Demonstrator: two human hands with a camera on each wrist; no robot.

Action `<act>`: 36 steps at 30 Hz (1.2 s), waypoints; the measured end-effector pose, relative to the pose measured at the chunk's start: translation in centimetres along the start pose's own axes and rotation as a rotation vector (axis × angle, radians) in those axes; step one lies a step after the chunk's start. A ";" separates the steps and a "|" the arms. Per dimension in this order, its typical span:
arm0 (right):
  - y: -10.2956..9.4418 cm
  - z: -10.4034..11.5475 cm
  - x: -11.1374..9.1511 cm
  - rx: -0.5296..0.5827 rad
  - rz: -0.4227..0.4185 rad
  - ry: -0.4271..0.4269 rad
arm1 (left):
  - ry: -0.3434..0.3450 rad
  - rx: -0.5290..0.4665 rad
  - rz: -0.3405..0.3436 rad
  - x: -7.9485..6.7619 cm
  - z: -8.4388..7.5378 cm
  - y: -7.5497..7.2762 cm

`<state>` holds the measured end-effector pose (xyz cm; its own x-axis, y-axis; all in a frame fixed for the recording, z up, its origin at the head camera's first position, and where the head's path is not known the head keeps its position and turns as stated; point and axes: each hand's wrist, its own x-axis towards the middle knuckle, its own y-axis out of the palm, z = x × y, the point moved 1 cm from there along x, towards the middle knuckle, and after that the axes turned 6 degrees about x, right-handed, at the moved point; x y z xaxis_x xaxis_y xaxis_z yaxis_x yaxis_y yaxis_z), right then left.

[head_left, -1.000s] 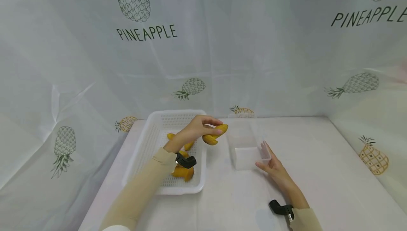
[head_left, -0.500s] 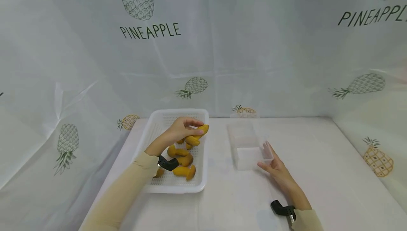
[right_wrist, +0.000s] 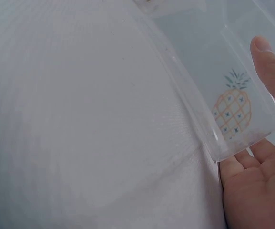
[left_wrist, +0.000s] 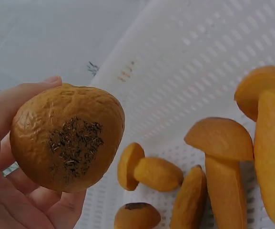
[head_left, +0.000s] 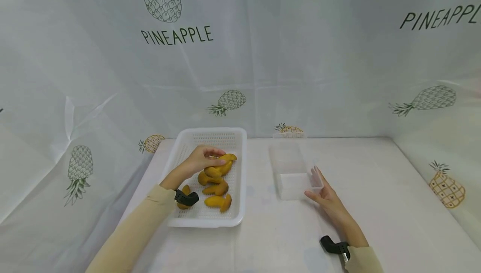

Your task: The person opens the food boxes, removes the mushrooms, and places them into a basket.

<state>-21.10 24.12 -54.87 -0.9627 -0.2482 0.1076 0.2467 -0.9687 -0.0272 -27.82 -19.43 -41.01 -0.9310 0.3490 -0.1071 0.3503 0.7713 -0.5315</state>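
Over the white slotted basket (head_left: 240, 206), my left hand (head_left: 203, 159) grips a yellow-brown mushroom (left_wrist: 68, 138) between thumb and fingers. In the left wrist view its wrinkled cap, with a dark speckled patch, faces the camera and hides the stem. Several similar mushrooms (head_left: 219, 202) lie in the basket below. My right hand (head_left: 328, 200) rests at the near right corner of a clear plastic box (head_left: 293, 187). Its thumb (right_wrist: 268, 62) and fingers lie fairly straight on either side of that corner. No mushroom shows inside the box.
A white cloth printed with pineapples covers the table (head_left: 270, 239) and hangs as a backdrop (head_left: 323, 56) behind it and at both sides. The box stands a short way right of the basket, near the table's middle.
My left hand has carried the mushroom leftward and slightly down, from the gap between basket and box to over the basket. My right hand has stayed at the box corner.
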 end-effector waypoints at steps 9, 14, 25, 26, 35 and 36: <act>0.0 0.1 0.0 -0.008 0.003 0.000 | -0.035 -0.072 0.014 0.0 1.1 -0.3; 0.1 0.1 0.3 0.005 0.007 -0.005 | -0.030 -0.064 -0.002 -0.2 1.2 -0.6; 0.3 0.3 0.4 -0.001 0.005 0.010 | 0.013 -0.004 -0.013 -1.4 1.1 -1.9; 0.3 0.3 0.4 -0.001 -0.001 0.011 | 0.019 -0.006 -0.013 -1.5 1.0 -2.1; 0.1 0.5 0.3 0.060 -0.043 0.044 | 0.052 0.046 -0.064 -2.3 1.3 -3.4; 0.0 0.5 0.3 0.070 -0.044 0.047 | 0.053 0.045 -0.069 -2.5 1.3 -3.6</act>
<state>-21.33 24.02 -54.36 -0.9766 -0.2065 0.0605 0.2094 -0.9767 0.0462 -26.91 -23.76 -39.98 -0.9454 0.3249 -0.0250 0.2798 0.7701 -0.5733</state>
